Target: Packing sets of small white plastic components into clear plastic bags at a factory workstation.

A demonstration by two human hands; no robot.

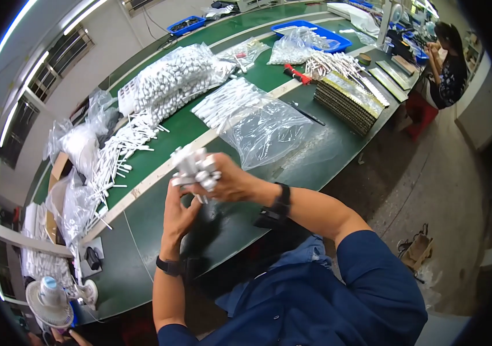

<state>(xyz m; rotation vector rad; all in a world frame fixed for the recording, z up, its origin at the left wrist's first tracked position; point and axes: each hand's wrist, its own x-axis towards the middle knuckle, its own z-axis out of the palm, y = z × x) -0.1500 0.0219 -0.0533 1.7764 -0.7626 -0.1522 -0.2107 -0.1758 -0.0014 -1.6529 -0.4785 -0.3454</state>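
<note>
Over the near part of the green table, my right hand [231, 180] is closed around a bundle of white stick-like tubes [194, 167], their ends facing up and slightly blurred. My left hand [178, 216] supports the same bundle from below and the left, its fingers partly hidden behind it. Just beyond my hands lies a clear plastic bag [269, 132], flat and crinkled. Similar white tubes [226, 102] are laid side by side at its left end. A loose heap of more tubes [116, 153] spreads over the table to the left.
A large filled bag of white pieces [168, 78] stands farther back. To the right are a black pen [309, 114], a stack of ridged trays [350, 104] and a blue tray [315, 36]. A small fan [50, 303] sits lower left. Another person [448, 66] sits far right.
</note>
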